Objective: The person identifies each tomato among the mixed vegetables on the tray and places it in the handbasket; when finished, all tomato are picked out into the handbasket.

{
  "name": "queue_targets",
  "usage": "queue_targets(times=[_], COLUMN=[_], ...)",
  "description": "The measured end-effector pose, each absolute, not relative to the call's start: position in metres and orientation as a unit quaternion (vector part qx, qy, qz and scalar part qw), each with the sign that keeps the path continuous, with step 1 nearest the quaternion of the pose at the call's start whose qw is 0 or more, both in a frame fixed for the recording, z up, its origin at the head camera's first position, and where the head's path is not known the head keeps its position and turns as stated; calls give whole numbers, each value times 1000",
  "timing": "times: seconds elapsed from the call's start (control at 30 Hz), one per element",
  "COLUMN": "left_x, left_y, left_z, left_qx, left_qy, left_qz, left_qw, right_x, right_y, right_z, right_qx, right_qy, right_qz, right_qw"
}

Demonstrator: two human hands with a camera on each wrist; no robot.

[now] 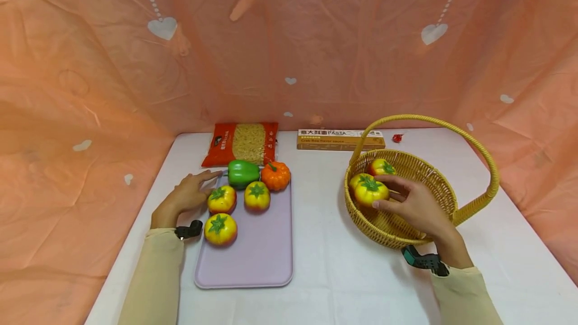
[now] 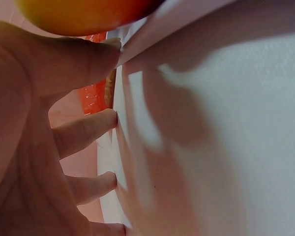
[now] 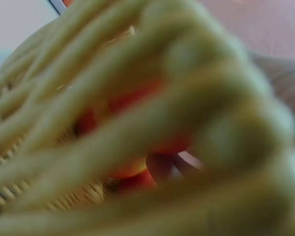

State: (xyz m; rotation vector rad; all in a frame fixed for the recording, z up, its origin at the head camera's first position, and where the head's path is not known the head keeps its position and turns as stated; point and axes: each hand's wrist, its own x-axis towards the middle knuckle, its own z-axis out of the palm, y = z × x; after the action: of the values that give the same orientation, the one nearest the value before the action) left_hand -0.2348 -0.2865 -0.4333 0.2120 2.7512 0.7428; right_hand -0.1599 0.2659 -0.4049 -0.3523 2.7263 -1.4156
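Observation:
At the right, my right hand (image 1: 413, 204) reaches into a yellow wicker basket (image 1: 440, 184). Its thumb and fingers pinch the right side of a yellow-red tomato-like fruit (image 1: 369, 193) with a green star-shaped top. Two similar fruits, one of them a fruit (image 1: 381, 166) near the far rim, lie behind it. Woven strands blur most of this grip in the right wrist view. My left hand (image 1: 187, 194) rests with fingers spread at the left edge of a lilac tray (image 1: 253, 265). Its thumb is close beside a tomato-like fruit (image 1: 221, 199); whether they touch, I cannot tell.
The tray also bears a green bell pepper (image 1: 243, 173), a small orange pumpkin (image 1: 276, 176) and two more tomato-like fruits (image 1: 220, 229). Behind it lies a red pasta bag (image 1: 241, 144). A pasta box (image 1: 338, 140) and a small red object (image 1: 397, 138) lie along the back. The basket's handle (image 1: 478, 149) arches high.

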Motion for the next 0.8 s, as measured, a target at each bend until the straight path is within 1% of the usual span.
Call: queue_targets(times=[0.2,0.43,0.6,0.8], left_x=[-234,-233,-233,-234], left_y=[-288,-288,-287,-286], left_z=[-433,-432,-431,-431], left_qx=[71,63,56,53], left_qy=[953,952,951,950], left_qz=[257,259,258,261], left_qw=[143,151,159,163], right_x=[-158,-156,-161,-173], right_y=[263,255,238,202], right_z=[-403,-401,-397,-390], right_qx=[-127,-166,-217,-277], right_qy=[888,835,782,740], right_qz=[-443,-524,-583,-611], right_qw=[15,-1,21,52])
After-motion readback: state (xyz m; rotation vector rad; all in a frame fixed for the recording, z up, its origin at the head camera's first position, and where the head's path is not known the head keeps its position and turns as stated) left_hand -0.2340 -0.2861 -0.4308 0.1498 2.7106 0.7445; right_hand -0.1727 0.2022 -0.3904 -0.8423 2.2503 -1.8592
